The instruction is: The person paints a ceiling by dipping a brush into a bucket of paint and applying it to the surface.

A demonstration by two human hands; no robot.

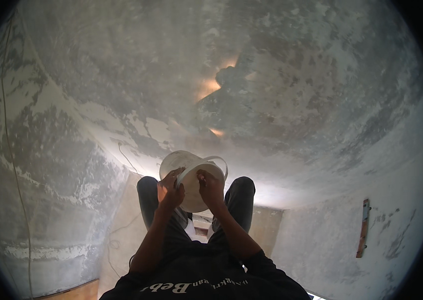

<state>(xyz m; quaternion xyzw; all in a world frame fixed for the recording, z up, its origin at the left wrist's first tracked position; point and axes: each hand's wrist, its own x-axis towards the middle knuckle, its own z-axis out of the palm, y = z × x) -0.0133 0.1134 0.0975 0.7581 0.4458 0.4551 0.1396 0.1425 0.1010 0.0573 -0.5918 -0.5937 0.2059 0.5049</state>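
A pale plastic bucket (194, 199) is tilted between my knees, with its curved white band, apparently a handle or rim, arching across it. My left hand (170, 189) is closed on the bucket's left part at that band. My right hand (210, 190) is over the bucket's round face, its fingers curled together near the middle; what, if anything, they pinch is too small to make out. My legs in dark trousers (240, 197) flank the bucket.
A mottled, patchily coated grey wall (291, 90) rises ahead, with side walls left and right. Thin cables (15, 170) hang along the left. A narrow strip with brown parts (363, 227) is at the right wall. A pale floor (121, 235) shows below beside me.
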